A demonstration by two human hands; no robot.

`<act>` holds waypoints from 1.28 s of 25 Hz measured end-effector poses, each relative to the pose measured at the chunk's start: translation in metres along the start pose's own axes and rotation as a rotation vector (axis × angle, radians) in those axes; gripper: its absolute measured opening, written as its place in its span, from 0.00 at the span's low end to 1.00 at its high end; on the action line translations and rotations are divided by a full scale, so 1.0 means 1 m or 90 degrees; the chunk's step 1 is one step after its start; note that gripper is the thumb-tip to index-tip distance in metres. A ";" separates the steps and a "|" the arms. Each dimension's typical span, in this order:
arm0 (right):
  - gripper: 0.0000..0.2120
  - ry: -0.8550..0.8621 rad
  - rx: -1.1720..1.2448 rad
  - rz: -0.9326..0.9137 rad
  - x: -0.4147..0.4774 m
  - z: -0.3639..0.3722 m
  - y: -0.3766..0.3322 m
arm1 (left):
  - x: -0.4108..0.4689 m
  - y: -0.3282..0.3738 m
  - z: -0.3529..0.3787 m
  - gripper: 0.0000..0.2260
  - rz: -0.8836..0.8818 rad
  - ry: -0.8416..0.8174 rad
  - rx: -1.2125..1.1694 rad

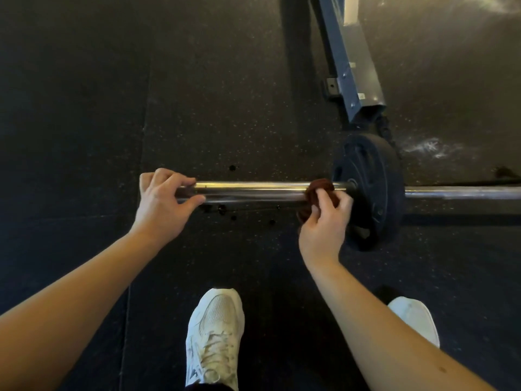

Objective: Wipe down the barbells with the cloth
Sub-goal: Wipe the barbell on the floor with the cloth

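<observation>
2 bare hands are working on 1 long chrome steel barbell point(253, 190), which is lying across the black speckled rubber floor point(84, 108) and passing through the round black weight plate point(369, 190).

Left hand point(160, 204) is gripping the bar's free end, the point farthest left of the plate. Its fingers are curling over the top of the bar and its thumb is pressing on the near side.

Right hand point(324, 224) is holding the crumpled dark reddish-brown cloth point(321, 187) just left of the plate, fingers curling tightly round it. The cloth is wrapping over the bar, almost touching the plate's hub, with a tail hanging below.

Right of the plate, the bar is continuing to the frame edge.

Beyond the plate, a grey-blue steel rack foot point(358, 80) is ending close to its far rim.

On the plate's near side, 2 white lace-up trainers are standing: 1 point(214, 334) to its left, 1 point(414, 320) to its right, partly hidden by the right forearm.

Several dark spots point(222, 208) are dotting the floor left of the plate, under the bar.
</observation>
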State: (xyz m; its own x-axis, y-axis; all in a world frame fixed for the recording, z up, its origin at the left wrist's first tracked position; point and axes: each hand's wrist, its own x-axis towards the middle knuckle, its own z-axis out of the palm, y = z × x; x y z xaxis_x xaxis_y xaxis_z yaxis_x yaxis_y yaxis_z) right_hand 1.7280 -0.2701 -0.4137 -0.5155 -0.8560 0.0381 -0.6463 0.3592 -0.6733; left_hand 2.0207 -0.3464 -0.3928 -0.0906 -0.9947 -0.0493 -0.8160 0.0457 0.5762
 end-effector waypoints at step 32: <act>0.18 -0.252 -0.154 -0.345 -0.011 0.035 -0.076 | -0.003 -0.036 0.000 0.12 -0.140 -0.108 -0.272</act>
State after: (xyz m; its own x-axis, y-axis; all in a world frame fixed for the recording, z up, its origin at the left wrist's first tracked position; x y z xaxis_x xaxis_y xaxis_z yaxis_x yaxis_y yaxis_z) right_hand 1.8018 -0.3010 -0.3889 0.1270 -0.9917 0.0184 -0.8841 -0.1216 -0.4511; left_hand 2.0505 -0.3446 -0.4139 -0.0632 -0.9456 -0.3191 -0.5234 -0.2408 0.8174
